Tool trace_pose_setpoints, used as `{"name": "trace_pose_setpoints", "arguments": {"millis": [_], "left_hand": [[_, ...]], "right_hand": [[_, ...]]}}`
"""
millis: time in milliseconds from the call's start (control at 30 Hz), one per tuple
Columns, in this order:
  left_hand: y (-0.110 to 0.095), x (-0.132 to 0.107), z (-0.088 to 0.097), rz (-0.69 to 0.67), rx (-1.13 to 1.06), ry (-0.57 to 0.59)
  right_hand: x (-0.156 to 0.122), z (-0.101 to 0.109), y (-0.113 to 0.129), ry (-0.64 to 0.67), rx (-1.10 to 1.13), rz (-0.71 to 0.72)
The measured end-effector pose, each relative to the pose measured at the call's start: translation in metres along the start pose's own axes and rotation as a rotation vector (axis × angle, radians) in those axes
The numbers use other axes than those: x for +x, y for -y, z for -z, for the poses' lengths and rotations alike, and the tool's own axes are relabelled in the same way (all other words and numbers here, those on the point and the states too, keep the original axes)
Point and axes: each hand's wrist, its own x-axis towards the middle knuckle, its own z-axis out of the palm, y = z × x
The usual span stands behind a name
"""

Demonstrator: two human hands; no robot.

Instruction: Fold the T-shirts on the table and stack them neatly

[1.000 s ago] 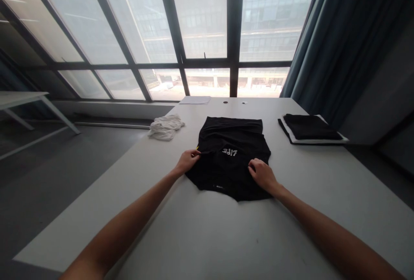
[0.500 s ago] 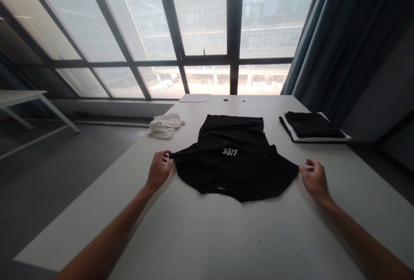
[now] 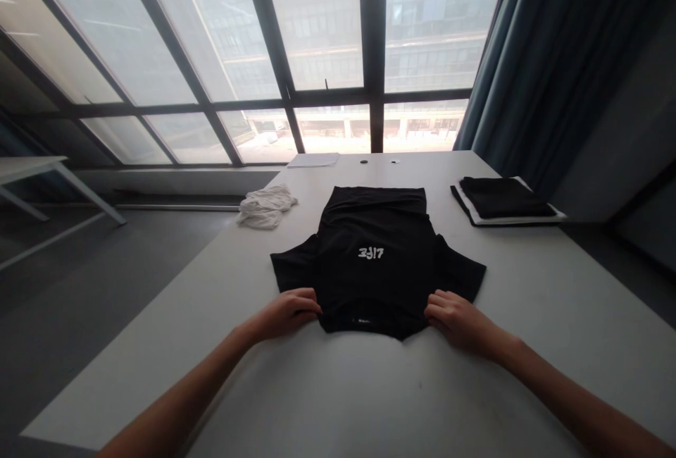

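Observation:
A black T-shirt [image 3: 377,261] with small white lettering lies spread on the white table [image 3: 338,387], collar end toward me, both short sleeves out to the sides. My left hand [image 3: 288,311] pinches the near left shoulder of the shirt, fingers curled on the fabric. At the near right shoulder my right hand [image 3: 457,320] grips the cloth the same way. Both forearms reach in from the bottom of the view.
A crumpled white garment [image 3: 265,206] lies at the table's left edge. A stack of folded black and white clothes [image 3: 501,201] sits at the right. A paper sheet [image 3: 313,160] lies at the far edge by the window. Another table [image 3: 32,169] stands far left.
Both hands pulled the sleeves outward, let them go, then came back in to the near shoulders of the shirt and closed on the fabric. The sleeves now lie flat.

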Motion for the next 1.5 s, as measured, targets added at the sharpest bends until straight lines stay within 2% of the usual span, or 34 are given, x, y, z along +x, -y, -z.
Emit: {"name": "trace_pose_setpoints", "arguments": {"millis": [133, 200, 233, 300, 367, 400, 467, 567, 667, 767, 900, 967, 1033, 1100, 1167, 1233, 1300, 1367, 1500], "left_hand": [[-0.034, -0.010, 0.008, 0.071, -0.179, 0.243], [-0.045, -0.005, 0.013, 0.088, -0.253, 0.310], [-0.046, 0.000, 0.016, 0.091, -0.268, 0.288], [-0.039, 0.014, 0.019, 0.104, -0.229, 0.121], [-0.020, 0.029, 0.018, 0.152, -0.105, -0.146], [-0.007, 0.034, 0.017, 0.191, -0.033, -0.273], [0.020, 0.038, 0.012, 0.260, 0.086, -0.440], [0.056, 0.027, 0.004, 0.353, 0.198, -0.477], [0.075, 0.006, -0.007, 0.488, 0.298, -0.439], [0.080, -0.009, -0.018, 0.635, 0.381, -0.421], [0.070, -0.012, -0.024, 0.828, 0.469, -0.464], [0.058, -0.007, -0.022, 0.748, 0.527, -0.499], [0.041, 0.003, -0.017, 0.522, 0.552, -0.485], [0.024, 0.015, -0.013, 0.295, 0.502, -0.397], [0.011, 0.026, -0.013, 0.166, 0.426, -0.296], [0.003, 0.034, -0.016, 0.108, 0.373, -0.204], [0.002, 0.036, -0.021, 0.099, 0.364, -0.142], [0.006, 0.033, -0.026, 0.116, 0.381, -0.100], [0.013, 0.023, -0.027, 0.147, 0.410, -0.077]], "right_hand": [[-0.022, 0.023, 0.004, 0.174, 0.281, -0.069], [-0.020, 0.029, 0.004, 0.210, 0.399, -0.103], [-0.016, 0.029, 0.001, 0.160, 0.416, -0.128], [-0.001, 0.022, -0.010, -0.078, 0.351, -0.202], [0.014, 0.010, -0.028, -0.364, 0.204, -0.298], [0.019, 0.003, -0.039, -0.465, 0.129, -0.354], [0.021, -0.012, -0.062, -0.550, 0.015, -0.479], [0.003, -0.031, -0.091, -0.446, -0.089, -0.632], [-0.023, -0.042, -0.105, -0.345, -0.179, -0.747], [-0.037, -0.046, -0.107, -0.325, -0.230, -0.837], [-0.038, -0.045, -0.103, -0.314, -0.252, -0.891], [-0.033, -0.041, -0.097, -0.354, -0.271, -0.874], [-0.024, -0.034, -0.088, -0.417, -0.277, -0.779], [-0.011, -0.028, -0.074, -0.454, -0.246, -0.622], [0.002, -0.024, -0.058, -0.435, -0.190, -0.447], [0.012, -0.024, -0.046, -0.352, -0.139, -0.295], [0.013, -0.028, -0.041, -0.250, -0.109, -0.225], [0.007, -0.034, -0.042, -0.187, -0.102, -0.259], [-0.010, -0.043, -0.051, -0.168, -0.130, -0.395]]}}
